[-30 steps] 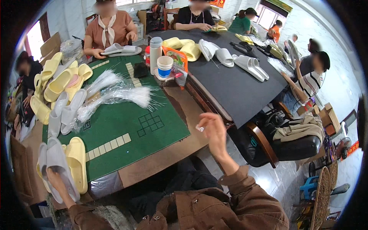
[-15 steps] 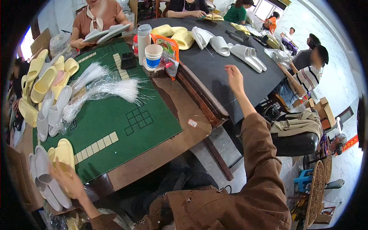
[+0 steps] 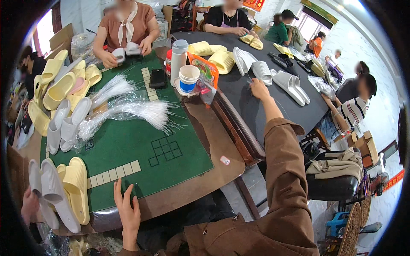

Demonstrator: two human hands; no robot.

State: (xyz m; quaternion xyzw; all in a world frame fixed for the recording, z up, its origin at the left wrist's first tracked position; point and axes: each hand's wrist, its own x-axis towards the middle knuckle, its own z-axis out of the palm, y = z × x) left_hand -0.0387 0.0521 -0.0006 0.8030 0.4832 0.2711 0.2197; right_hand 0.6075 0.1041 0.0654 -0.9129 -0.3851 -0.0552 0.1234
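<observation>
My right hand [image 3: 259, 88] reaches over the dark table, just in front of light grey slippers [image 3: 261, 72]. Its fingers are closed in a pinch on a thin plastic strand [image 3: 279, 106], which trails past the wrist. A white-grey ribbed slipper [image 3: 243, 61] leans beside that pair, and another grey pair [image 3: 291, 86] lies to the right. My left hand [image 3: 127, 207] is empty, fingers spread, above the near edge of the green mat [image 3: 179, 162]. Left of it stand yellow slippers [image 3: 77, 187] and grey slippers [image 3: 55, 183]; another person's hand [image 3: 30, 205] touches the grey ones.
Bundles of white plastic strands [image 3: 145, 112] lie on the mat beside a pile of slippers [image 3: 60, 90]. A grey bottle [image 3: 178, 62], a paper cup [image 3: 188, 79] and an orange bag [image 3: 205, 70] stand near the wooden table edge. Across sits a person holding slippers [image 3: 133, 48].
My left hand has left the yellow and grey slippers and moved right. My right hand has closed near the grey slippers. The person opposite now holds two slippers apart. The view has shifted.
</observation>
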